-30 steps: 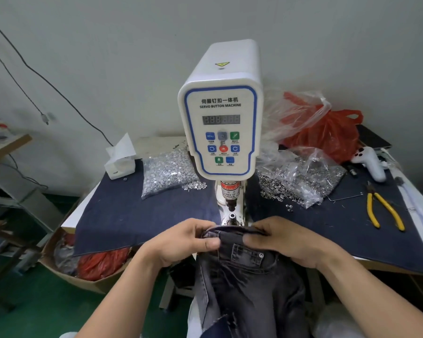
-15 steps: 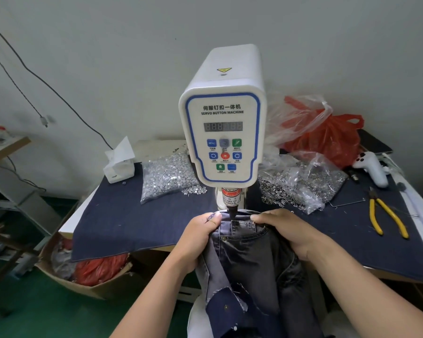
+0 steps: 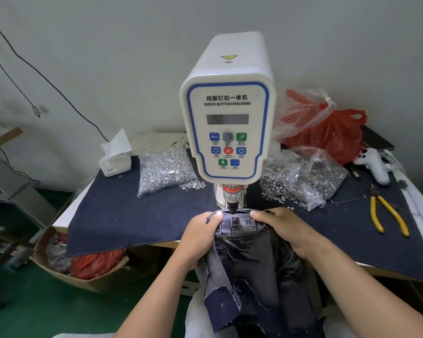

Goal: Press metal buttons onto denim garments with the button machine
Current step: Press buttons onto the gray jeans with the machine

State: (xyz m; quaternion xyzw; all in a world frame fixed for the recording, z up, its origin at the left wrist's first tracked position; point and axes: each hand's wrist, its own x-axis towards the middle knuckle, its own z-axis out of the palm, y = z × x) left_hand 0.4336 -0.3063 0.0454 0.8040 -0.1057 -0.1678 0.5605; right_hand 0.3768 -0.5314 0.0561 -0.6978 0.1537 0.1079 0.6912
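Denim garment [image 3: 249, 259] waistband under button machine [image 3: 227, 123] punch. Left hand [image 3: 202, 234] and right hand [image 3: 282, 228] fingers clamped on waistband edge. Rivets already on denim (waist button unseen); pressing apparently pending.

The servo button machine [image 3: 227, 128] stands mid-table, a bag of buttons [image 3: 165, 170] and a tissue box [image 3: 115, 159] to its left, a bag of rings [image 3: 300, 181] and pliers [image 3: 386, 217] to its right, jeans [image 3: 252, 259] before it.
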